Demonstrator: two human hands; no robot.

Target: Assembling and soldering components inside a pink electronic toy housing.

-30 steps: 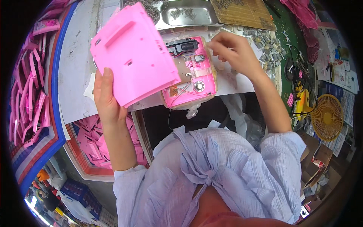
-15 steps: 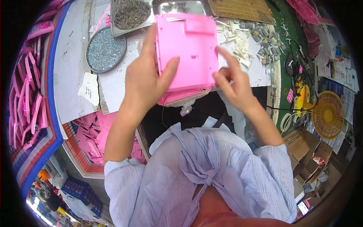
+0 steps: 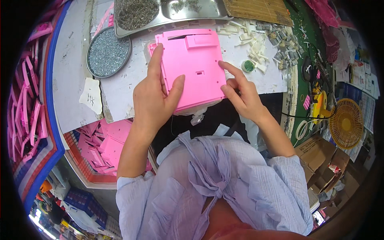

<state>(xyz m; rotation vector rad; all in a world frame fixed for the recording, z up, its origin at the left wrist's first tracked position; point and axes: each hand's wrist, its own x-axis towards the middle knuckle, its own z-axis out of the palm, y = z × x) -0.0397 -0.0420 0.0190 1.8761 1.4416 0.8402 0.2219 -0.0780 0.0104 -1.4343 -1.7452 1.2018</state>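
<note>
A square pink plastic panel [image 3: 194, 56] with a raised block and small holes lies between my hands at the table's near edge. My left hand [image 3: 155, 96] grips its left side, thumb on the face and index finger along the edge. My right hand [image 3: 246, 95] holds the right edge between thumb and fingers. A dark gap shows along the panel's top. Another pink part peeks out behind its upper left corner, and clear plastic bagging [image 3: 197, 119] shows below. What lies underneath is mostly hidden.
Left of the panel stands a round dish of small metal screws [image 3: 109, 52]. Behind is a steel tray [image 3: 176, 16] with small metal parts. White plastic pieces [image 3: 256, 50], grey blocks [image 3: 284, 40] and a round green item [image 3: 248, 66] lie right. Pink parts fill a crate [image 3: 108, 148] below left.
The panel has come down onto the stack and sits slightly turned, with a dark gap now showing along its top. Both hands moved with it. The round green item has come into view.
</note>
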